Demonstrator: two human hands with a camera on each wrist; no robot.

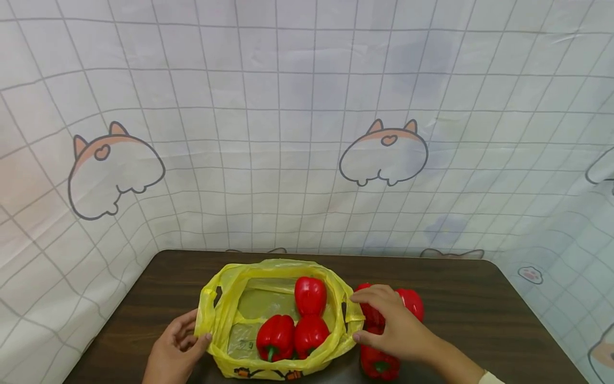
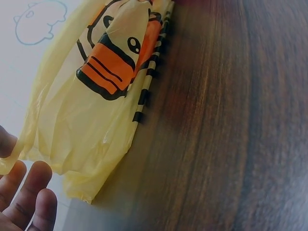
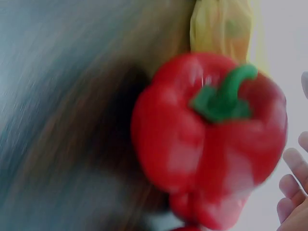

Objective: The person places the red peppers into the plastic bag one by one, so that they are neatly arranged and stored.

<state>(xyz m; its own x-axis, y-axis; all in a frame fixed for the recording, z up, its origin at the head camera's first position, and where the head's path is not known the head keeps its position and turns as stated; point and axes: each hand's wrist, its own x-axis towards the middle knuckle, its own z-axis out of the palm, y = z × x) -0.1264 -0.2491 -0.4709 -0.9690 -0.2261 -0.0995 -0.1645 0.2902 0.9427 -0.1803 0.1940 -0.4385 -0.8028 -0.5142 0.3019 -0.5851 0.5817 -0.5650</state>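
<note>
A yellow plastic bag [image 1: 278,264] with a printed cartoon face stands with its mouth spread wide. Inside it lie three red bell peppers [image 1: 275,337]. At the bag's left handle, my left hand [image 1: 175,346] pinches the film between thumb and fingers; the left wrist view shows the bag's edge there. My right hand [image 1: 395,325] is beside the right handle, thumb and fingers spread apart, above more red bell peppers [image 1: 380,364] on the table. The right wrist view shows one green-stemmed pepper [image 3: 207,139] close up, with the fingers [image 3: 293,187] apart from it.
The dark wood-grain table [image 1: 460,320] extends on both sides of the bag. A pale grid-patterned cloth [image 1: 288,133] with cartoon drawings hangs behind the table and along its sides. Another red pepper [image 1: 411,303] shows behind my right hand.
</note>
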